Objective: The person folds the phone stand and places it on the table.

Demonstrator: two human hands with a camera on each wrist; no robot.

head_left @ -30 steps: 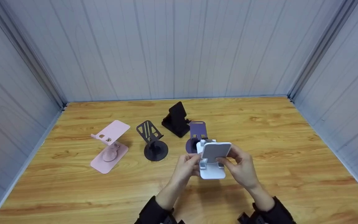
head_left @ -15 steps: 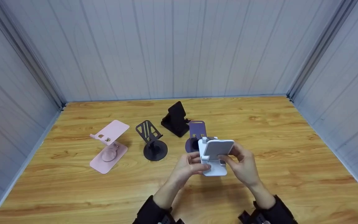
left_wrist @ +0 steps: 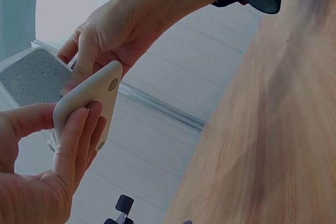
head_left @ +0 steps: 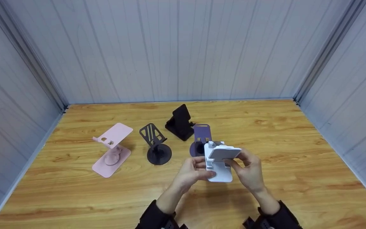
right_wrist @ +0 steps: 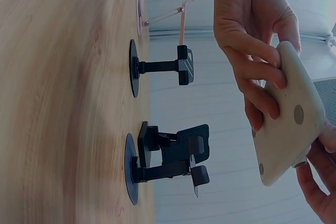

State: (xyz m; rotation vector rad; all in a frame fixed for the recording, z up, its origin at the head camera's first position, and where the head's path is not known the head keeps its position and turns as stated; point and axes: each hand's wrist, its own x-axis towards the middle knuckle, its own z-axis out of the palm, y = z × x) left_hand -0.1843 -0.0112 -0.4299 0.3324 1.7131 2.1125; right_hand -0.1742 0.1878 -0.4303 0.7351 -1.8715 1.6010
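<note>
A white phone stand with a grey pad on its upper plate is held up over the table by both hands. My left hand grips the base at its left edge, thumb on top and fingers underneath. With thumb and fingers, my right hand pinches the tilted upper plate from the right. In the right wrist view the underside of the base shows round grey feet, with the left hand's fingers spread over it. The grey pad appears in the left wrist view.
Behind the hands stands a purple phone stand, partly hidden by the white one. A black stand is farther back. A dark round-based stand and a pink stand stand to the left. Panelled walls enclose the wooden table.
The upper plate has tipped flatter under my right hand. My left hand has shifted its grip, its thumb moving down onto the top of the base.
</note>
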